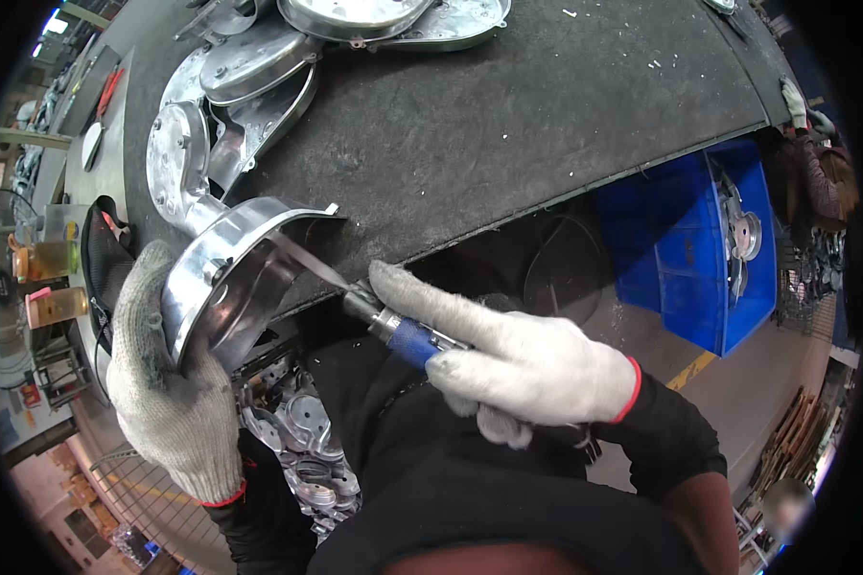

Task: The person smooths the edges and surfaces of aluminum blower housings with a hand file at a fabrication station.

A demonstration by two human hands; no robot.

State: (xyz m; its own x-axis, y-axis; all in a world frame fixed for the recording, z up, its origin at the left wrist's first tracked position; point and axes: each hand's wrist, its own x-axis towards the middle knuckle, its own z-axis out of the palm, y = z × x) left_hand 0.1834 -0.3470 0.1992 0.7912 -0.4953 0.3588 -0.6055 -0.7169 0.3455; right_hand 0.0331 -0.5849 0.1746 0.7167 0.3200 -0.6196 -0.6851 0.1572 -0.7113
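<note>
My left hand (173, 393), in a pale knitted glove with a red cuff edge, is closed around the rim of a shiny curved metal housing (249, 230). The housing is tilted up at the near left edge of the bench. In my right hand (527, 359), also gloved, is a blue-and-metal handheld tool (409, 339), with my index finger stretched along its front. From its nose a thin flat blade reaches to the inner edge of the housing; whether it touches there I cannot tell.
Several similar metal housings (259, 67) lie at the back left of the dark bench top (451, 134). A blue bin (671, 249) with metal parts stands at right. Below my left arm, more castings (307, 417) fill a wire container. Another person's gloved hand (794, 103) shows at far right.
</note>
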